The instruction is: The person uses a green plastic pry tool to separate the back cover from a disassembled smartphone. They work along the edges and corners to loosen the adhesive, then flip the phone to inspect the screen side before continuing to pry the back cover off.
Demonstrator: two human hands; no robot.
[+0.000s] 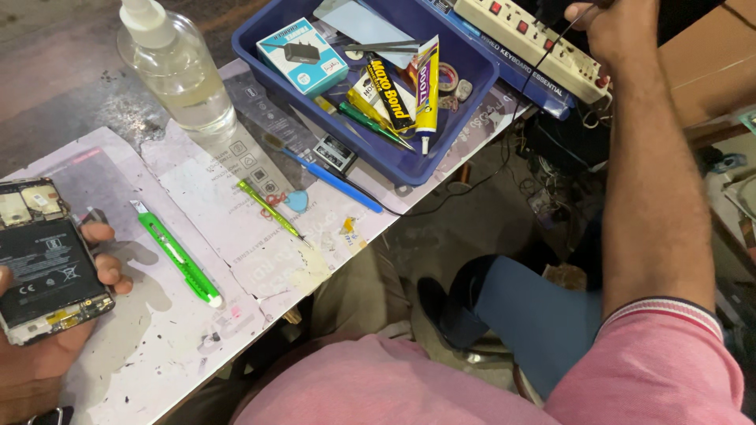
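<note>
Pink fabric of the person's shirt (pixel 394 389) fills the bottom edge, closest to the lens; just above it at the far left, the left hand (pixel 39 346) grasps an opened phone (pixel 47 264), back cover off, black battery and circuit board facing up, fingers curled round its right edge; the phone sits over the left end of the worktable (pixel 157 346), which is covered with stained white paper. Beside the phone lies a green utility knife (pixel 179 256), apart from the hand; further right a thin green-yellow tool (pixel 268 207), a small blue pick (pixel 298 201) and a blue-handled tool (pixel 335 179) rest on the paper. Behind them stands a clear plastic bottle (pixel 177 71) with pale liquid; right of it a blue tray (pixel 472 86) holds glue tubes (pixel 427 86), a small white-and-blue box (pixel 302 55) and tweezers. At the top right the right hand (pixel 614 27) reaches well away from the phone, closed on a thin black cable (pixel 543 55) above a white power strip (pixel 535 43); the arm stretches out over a dark shoe (pixel 433 303) down below.
</note>
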